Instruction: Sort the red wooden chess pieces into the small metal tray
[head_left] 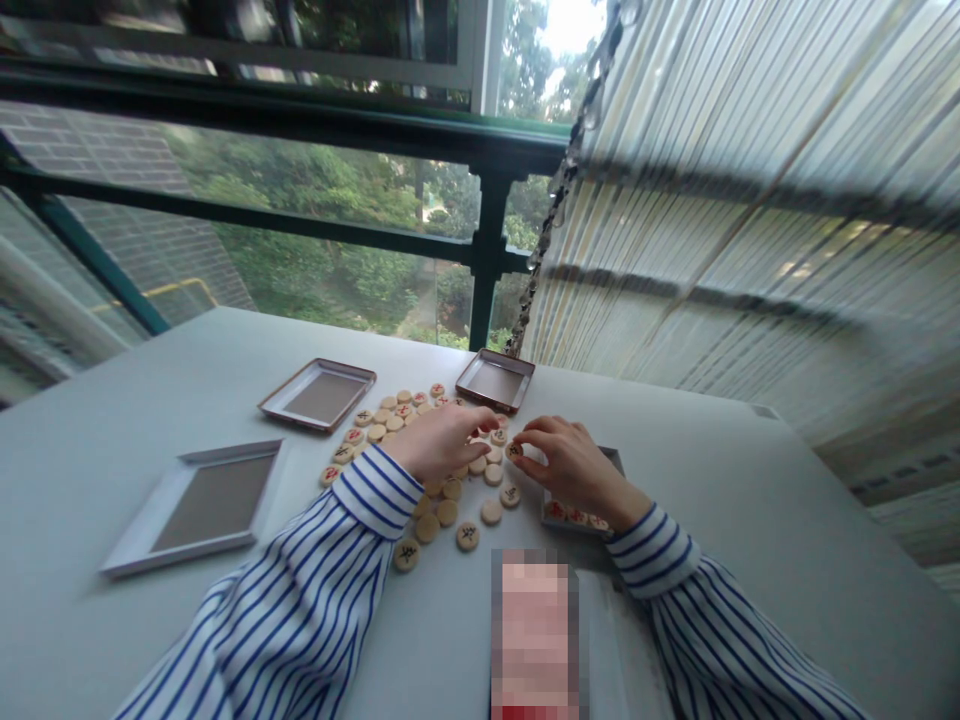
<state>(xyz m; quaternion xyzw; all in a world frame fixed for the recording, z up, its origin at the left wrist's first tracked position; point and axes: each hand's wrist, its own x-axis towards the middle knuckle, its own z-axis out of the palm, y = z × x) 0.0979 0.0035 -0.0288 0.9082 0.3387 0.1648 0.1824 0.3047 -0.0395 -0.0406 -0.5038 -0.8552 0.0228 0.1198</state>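
Observation:
Several round wooden Chinese chess pieces (pixel 395 425) lie spread in a loose heap on the white table (pixel 720 570), some with red or black characters up, others blank side up. Over the right part of the heap is my left hand (pixel 442 440), thumb and forefinger apart, with nothing visible between them. Just right of the heap, my right hand (pixel 566 460) pinches one Chinese chess piece (pixel 514 451) with a dark character between thumb and fingertips. Beneath my right hand and wrist stands a box (pixel 616 461), partly hidden, with a row of red-marked pieces (pixel 576 516) along its near side.
A white tray-like box part (pixel 274 475) lies at the left. Two brown-rimmed lids or trays stand behind, one at the left (pixel 369 381) and one at the back (pixel 517 402). A blurred-out object (pixel 536 630) lies near the front. Behind the table are a green railing (pixel 491 230) and a blind (pixel 697 200).

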